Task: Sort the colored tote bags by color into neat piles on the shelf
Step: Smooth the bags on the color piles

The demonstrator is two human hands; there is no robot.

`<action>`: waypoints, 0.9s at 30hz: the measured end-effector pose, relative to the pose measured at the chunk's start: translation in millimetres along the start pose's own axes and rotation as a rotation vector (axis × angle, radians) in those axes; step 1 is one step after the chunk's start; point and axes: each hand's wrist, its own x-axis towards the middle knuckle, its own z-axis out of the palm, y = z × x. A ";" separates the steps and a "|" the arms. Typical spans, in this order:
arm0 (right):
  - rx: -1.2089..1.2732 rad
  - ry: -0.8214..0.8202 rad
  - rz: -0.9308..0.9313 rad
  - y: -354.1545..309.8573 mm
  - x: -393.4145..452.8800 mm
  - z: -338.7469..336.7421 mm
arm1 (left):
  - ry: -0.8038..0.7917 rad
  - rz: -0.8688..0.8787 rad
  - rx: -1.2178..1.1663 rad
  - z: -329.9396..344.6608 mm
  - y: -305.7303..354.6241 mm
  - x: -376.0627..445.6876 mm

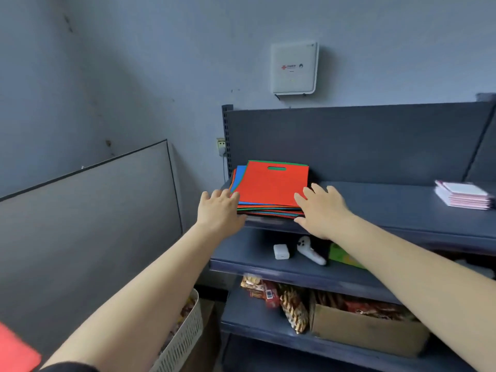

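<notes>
Nearest to me, a white slatted basket (185, 336) sits low on the left beside the shelf unit, with a red sheet (14, 350) at the bottom-left corner. Both my forearms reach up and forward from there. My left hand (218, 210) has its fingers straight and slightly spread, touching the left edge of the stack of tote bags (271, 187). My right hand (320, 210) is spread too, fingertips on the stack's right front corner, thumb low at the stack's front edge.

The stack lies at the left end of the top shelf (389, 210), its front edge almost flush with the shelf lip. A red bag (268, 183) is on top; blue and green edges fan out beneath, unevenly aligned. To the right I see a long bare stretch of shelf, then a pile of pink-edged booklets (464, 198) at the far right.

Behind stands the dark back panel (349, 140), with a white wall box (294, 68) above.
</notes>
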 end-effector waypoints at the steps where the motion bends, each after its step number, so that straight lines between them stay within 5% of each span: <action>1: 0.001 -0.010 0.014 3.4 10.8 5.5 | -0.006 0.017 -0.007 8.9 1.3 15.1; 15: 0.105 -0.143 0.230 18.9 123.7 90.0 | -0.090 0.155 -0.189 121.3 6.2 156.0; 27: 0.807 -0.197 0.613 18.2 153.7 132.8 | -0.149 0.227 -0.294 148.6 19.4 162.8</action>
